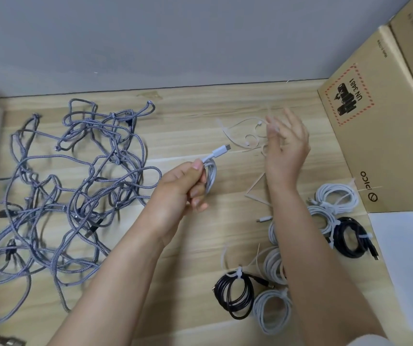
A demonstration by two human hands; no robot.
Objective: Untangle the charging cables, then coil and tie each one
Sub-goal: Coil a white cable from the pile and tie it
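**White cable coiled in the left hand, right hand at the zip ties**

Head view: The left hand (183, 188), near the centre of the wooden worktop (188, 116), has its grip curled round a coiled white charging cable (210, 174), thumb pressing the loops; the cable's USB-C plug (221, 150) sticks out toward 1 o'clock. The right hand (285, 146), at about 2 o'clock from the left, reaches into loose white zip ties (235, 136); motion blur hides its fingers, so I cannot tell how its grip stands. At 9 o'clock a large tangle of grey braided cables (75, 186) sprawls over the worktop. At 4 to 5 o'clock lie tied coils: white coils (335, 198) and black coils (235, 293), each cinched with a zip tie. A cardboard box (375, 126) stands at 2 o'clock beside them.
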